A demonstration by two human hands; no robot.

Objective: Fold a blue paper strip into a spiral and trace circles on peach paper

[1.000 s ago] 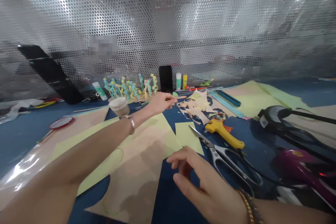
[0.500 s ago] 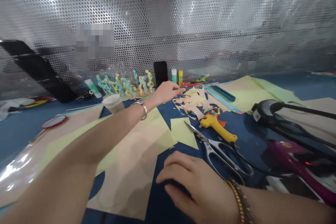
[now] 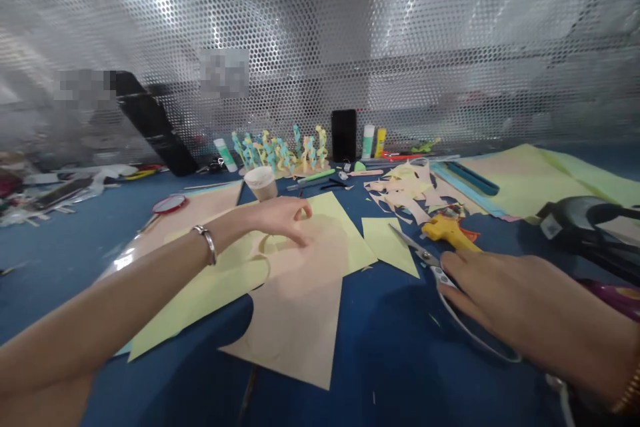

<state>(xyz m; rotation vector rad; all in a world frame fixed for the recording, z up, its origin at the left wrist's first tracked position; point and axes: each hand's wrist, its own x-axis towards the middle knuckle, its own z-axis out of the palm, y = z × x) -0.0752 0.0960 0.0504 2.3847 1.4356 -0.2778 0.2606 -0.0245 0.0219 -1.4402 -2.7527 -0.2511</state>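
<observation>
My left hand (image 3: 284, 219), fingers curved and apart, hovers low over a pale pink sheet of paper (image 3: 300, 327) with a rounded cut-out in its left edge. Whether its fingertips touch the paper I cannot tell. Pale yellow paper (image 3: 200, 300) lies under and beside this sheet. On the right, my right hand (image 3: 520, 287) closes around the grey metal handles of a pair of scissors (image 3: 425, 255) lying on the table, covering part of them. The blades point away to the left, over a small yellow piece of paper (image 3: 387, 240).
A yellow glue gun (image 3: 453, 230) lies beyond the scissors, near a pile of paper scraps (image 3: 410, 190). Behind my left hand stand a paper cup (image 3: 261, 183) and a row of twisted paper decorations (image 3: 285, 153). A black phone (image 3: 344, 135) leans at the perforated metal wall (image 3: 300, 47).
My left hand has drawn back from near the scraps to the pink sheet. My right hand has moved right onto the scissors. The view has shifted left.
</observation>
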